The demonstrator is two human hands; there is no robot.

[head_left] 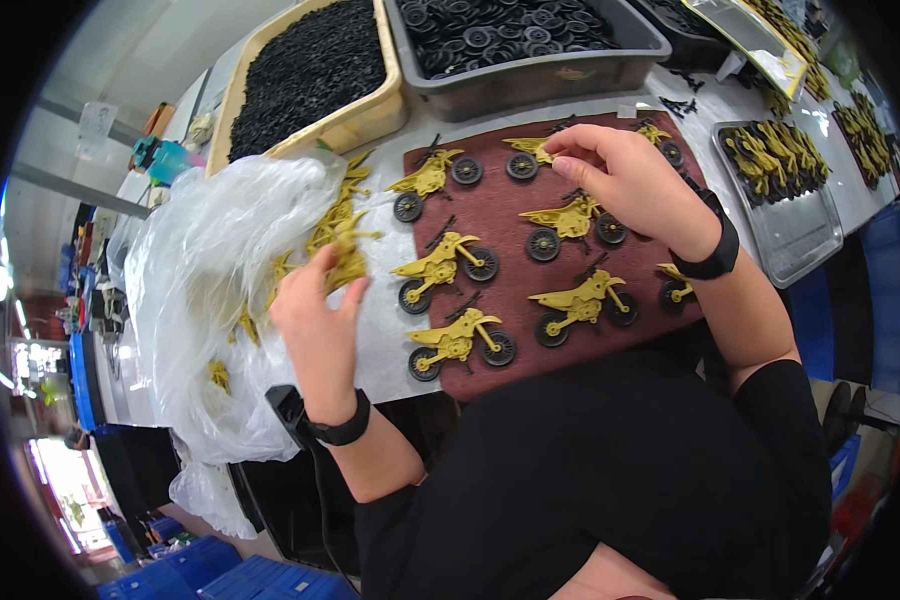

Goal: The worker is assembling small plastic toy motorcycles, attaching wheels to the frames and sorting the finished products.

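Several yellow toy motorcycles with black wheels lie in rows on a dark red mat (510,225). My right hand (635,185) is over the far row, fingers curled and pinched at a toy motorcycle (528,150), partly covering it. Beneath that hand lies another toy motorcycle (562,217). On the left, my left hand (315,325) is slightly blurred, thumb and fingers apart, holding nothing visible. It is beside a pile of loose yellow motorcycle bodies (345,225) at the mouth of a clear plastic bag (200,260). Black bands circle both wrists.
Behind the mat stand a cream bin (400,100) of small black parts and a grey bin (570,75) of black wheels. At right, a metal tray (795,245) carries several yellow-and-black toys. Loose black parts (678,105) lie near the mat's far right corner.
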